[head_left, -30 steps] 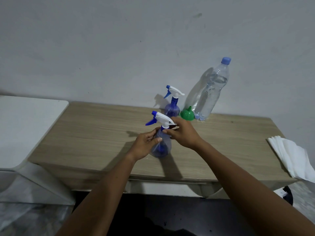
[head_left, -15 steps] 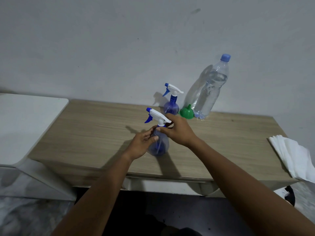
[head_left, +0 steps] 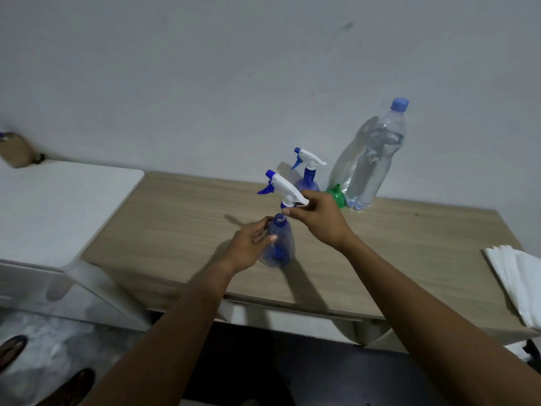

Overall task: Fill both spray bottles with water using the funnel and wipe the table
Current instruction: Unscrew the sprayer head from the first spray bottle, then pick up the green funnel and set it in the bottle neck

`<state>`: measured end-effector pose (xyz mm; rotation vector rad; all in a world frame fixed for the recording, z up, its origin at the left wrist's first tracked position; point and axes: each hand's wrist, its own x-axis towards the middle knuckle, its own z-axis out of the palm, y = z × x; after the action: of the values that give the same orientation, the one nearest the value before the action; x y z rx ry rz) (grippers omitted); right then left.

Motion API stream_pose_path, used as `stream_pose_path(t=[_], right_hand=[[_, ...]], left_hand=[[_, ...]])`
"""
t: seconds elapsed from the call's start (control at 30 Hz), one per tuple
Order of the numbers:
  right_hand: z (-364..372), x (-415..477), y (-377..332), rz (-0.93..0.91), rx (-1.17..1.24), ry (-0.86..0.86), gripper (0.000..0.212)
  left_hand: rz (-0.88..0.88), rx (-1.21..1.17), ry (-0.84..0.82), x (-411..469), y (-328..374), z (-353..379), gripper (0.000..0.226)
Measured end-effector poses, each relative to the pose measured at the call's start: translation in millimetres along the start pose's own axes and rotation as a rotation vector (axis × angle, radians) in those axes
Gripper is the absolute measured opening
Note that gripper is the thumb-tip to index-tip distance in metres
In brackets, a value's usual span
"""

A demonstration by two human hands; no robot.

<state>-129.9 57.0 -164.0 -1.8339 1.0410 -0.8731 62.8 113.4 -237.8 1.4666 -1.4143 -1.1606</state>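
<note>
Blue translucent plastic spray bottle stands uncapped on the wooden table, left hand gripping it; just above, the right hand pinches its white-and-blue trigger head. Next, likely, the green plastic funnel behind it, beside the second spray bottle and clear water bottle, by the grey wall.

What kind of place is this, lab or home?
Probably a plain room in a home, not a lab: a wood-grain table set against a bare painted wall, a white unit beside it, and a mottled stone-look floor.
</note>
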Motion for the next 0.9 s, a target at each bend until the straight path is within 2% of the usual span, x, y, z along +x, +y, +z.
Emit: stream_pose_path(t=[0.1, 0.2, 0.4, 0.57, 0.67, 0.9], right_hand=[[-18, 2, -21, -0.01, 0.149, 0.049, 0.023], [-39, 7, -45, -0.05, 0.234, 0.083, 0.016], [-77, 33, -63, -0.101, 0.189, 0.156, 0.025], [-63, 57, 4, 0.075, -0.023, 0.168, 0.039], [-38, 62, 57, 0.208, -0.17, 0.105, 0.043], [9, 64, 123, 0.324, -0.261, 0.004, 0.034]], left_hand=[[-0.035, 0.051, 0.035, -3, -1, 3, 0.063], [-0.023, 0.051, 0.07, -4, 4, 11, 0.071], [-0.013, 0.028, 0.135, 2, 5, 18, 0.055], [-0.005, 0.012, 0.098, 0, 8, 18, 0.051], [-0.005, 0.015, 0.064, 2, 8, 16, 0.048], [-0.011, 0.059, 0.046, 7, 5, 13, 0.047]])
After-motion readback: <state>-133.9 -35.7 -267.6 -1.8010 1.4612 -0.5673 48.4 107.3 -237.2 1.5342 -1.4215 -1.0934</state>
